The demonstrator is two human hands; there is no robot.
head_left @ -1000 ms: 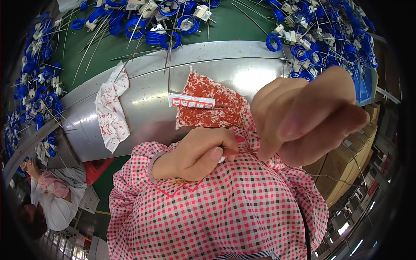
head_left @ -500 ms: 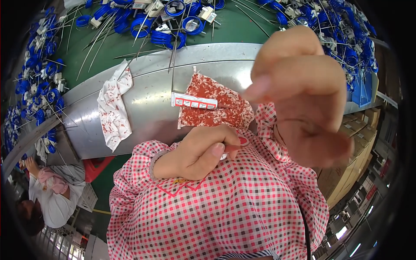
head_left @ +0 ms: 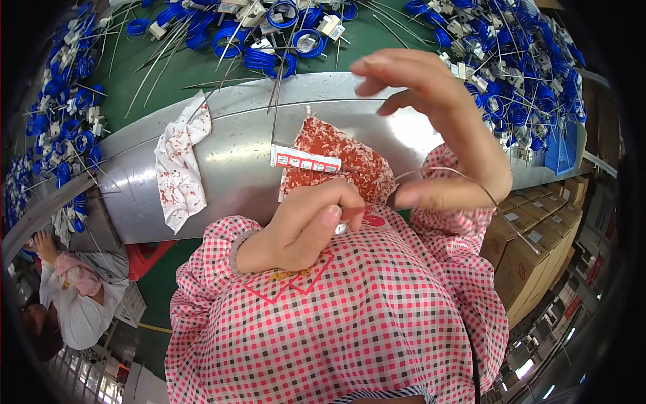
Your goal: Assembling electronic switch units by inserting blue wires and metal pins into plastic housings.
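Note:
My left hand [head_left: 303, 225] is closed in front of my checked smock, and a small whitish, shiny bit of what it holds peeks out by the fingertips; the rest is hidden. To its right, my right hand [head_left: 464, 135] is raised with the fingers apart and the thumb stretched out, slightly blurred. A thin curved wire [head_left: 518, 232] runs past its thumb and wrist; whether the hand touches it I cannot tell. Beyond my left hand lies a red cloth with white flecks [head_left: 350, 148], with a white tube with red print [head_left: 306, 160] on top.
A red-stained white cloth [head_left: 180, 161] lies on the metal table edge [head_left: 235, 155]. Across the green surface [head_left: 175, 87] are piles of blue coils [head_left: 229, 42] with white blocks and thin metal rods. Cardboard boxes [head_left: 538, 236] stand at right; another person [head_left: 84, 303] sits at lower left.
My right hand has opened from a curled shape and swung back, showing the thin curved wire beside it. My left hand has shifted slightly left and stays closed.

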